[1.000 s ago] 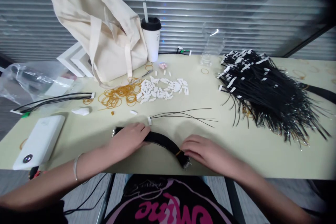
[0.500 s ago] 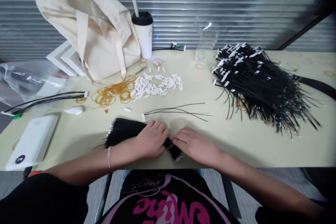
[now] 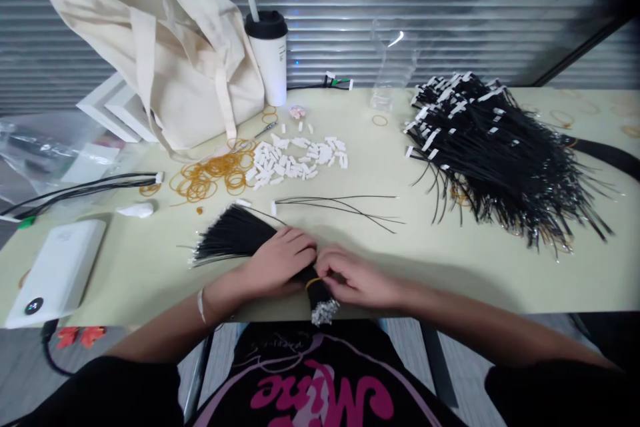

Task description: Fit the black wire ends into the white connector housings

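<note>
A thick bundle of black wires (image 3: 233, 233) lies on the table in front of me, its far end fanned out to the left. Over its middle is my left hand (image 3: 283, 257), closed round the wires. A yellow rubber band (image 3: 313, 281) circles the bundle close to its silver-tipped near end. Fingers bent in a pinch, my right hand (image 3: 355, 277) is at the right side of the bundle beside that band; whether it grips band or wires is hidden. Just beyond the hands rests a white connector (image 3: 274, 207) with a few thin black wires.
At the right is a big heap of black wires with white connectors (image 3: 495, 153). Loose white connectors (image 3: 285, 163) and yellow rubber bands (image 3: 215, 173) lie behind the bundle. A power bank (image 3: 60, 267), a cloth bag (image 3: 200, 80), a lidded cup (image 3: 270, 60) and a clear plastic cup (image 3: 393, 73) stand around.
The bundle's banded end has swung toward me and slightly left, showing more of its silver tips. My right hand has curled into a pinch by the band. The view has shifted slightly.
</note>
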The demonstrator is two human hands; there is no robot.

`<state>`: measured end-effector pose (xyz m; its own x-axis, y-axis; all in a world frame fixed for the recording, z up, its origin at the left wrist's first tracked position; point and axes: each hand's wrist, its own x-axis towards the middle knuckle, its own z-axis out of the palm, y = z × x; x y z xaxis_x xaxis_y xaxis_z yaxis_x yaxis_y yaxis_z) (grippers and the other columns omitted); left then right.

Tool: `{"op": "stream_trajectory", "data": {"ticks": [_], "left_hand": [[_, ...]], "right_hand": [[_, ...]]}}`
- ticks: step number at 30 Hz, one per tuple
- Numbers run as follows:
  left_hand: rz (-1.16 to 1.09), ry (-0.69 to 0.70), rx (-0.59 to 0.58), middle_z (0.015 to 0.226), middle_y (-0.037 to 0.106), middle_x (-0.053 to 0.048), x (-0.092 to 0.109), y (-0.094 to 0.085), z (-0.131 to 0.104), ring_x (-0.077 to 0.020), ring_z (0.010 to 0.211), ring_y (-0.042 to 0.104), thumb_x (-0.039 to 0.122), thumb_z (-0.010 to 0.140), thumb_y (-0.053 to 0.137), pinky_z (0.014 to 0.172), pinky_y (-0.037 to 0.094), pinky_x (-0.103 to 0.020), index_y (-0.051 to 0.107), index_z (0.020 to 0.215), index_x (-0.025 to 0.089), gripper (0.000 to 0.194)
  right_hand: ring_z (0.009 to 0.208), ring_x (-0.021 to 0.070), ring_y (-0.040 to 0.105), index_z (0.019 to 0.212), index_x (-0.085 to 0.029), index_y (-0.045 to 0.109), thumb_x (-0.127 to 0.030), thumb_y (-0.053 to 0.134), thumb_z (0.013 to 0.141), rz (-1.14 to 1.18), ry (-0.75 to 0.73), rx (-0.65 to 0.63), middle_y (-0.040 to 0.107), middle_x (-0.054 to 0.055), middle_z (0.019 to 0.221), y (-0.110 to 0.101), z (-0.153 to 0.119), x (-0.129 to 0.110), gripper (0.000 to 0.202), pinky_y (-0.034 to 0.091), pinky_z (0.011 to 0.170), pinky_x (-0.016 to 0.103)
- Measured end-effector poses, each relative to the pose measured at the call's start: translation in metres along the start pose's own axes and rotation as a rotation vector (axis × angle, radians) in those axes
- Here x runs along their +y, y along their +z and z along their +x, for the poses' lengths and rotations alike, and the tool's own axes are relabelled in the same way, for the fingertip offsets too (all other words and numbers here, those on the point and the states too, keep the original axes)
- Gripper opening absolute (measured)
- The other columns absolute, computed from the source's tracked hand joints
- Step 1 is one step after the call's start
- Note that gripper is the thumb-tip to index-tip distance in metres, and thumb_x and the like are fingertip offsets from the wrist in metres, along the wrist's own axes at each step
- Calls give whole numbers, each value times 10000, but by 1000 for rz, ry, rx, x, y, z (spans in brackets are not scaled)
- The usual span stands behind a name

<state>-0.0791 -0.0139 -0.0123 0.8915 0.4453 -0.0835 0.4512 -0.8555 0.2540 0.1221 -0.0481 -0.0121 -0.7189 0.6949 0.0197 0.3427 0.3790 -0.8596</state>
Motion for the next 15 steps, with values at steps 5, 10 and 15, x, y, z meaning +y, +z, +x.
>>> {"op": "stream_trajectory", "data": {"ticks": [5,10,15], "left_hand": [[2,-15,-38,747,614,-47,-9,1,-8,-186,721,549,394,810,569,667,394,-295,562,791,164,230],[78,-92,-62,749,641,-56,-15,-10,-19,-203,713,594,375,837,551,646,409,-304,571,837,156,219],[147,-121,-58,745,647,-66,-10,-24,-27,-214,688,605,244,849,499,618,422,-312,568,818,157,114]], "right_hand": [[629,58,376,780,-178,363,-248,324,840,469,226,-33,379,-17,698,8,4,-28,100,374,587,171],[651,72,389,791,-187,301,-316,308,838,730,395,7,349,-8,705,11,-8,-24,138,391,639,199],[681,60,366,791,-165,440,-451,484,840,742,464,-26,388,-8,753,-6,-29,-25,294,335,626,184]]}}
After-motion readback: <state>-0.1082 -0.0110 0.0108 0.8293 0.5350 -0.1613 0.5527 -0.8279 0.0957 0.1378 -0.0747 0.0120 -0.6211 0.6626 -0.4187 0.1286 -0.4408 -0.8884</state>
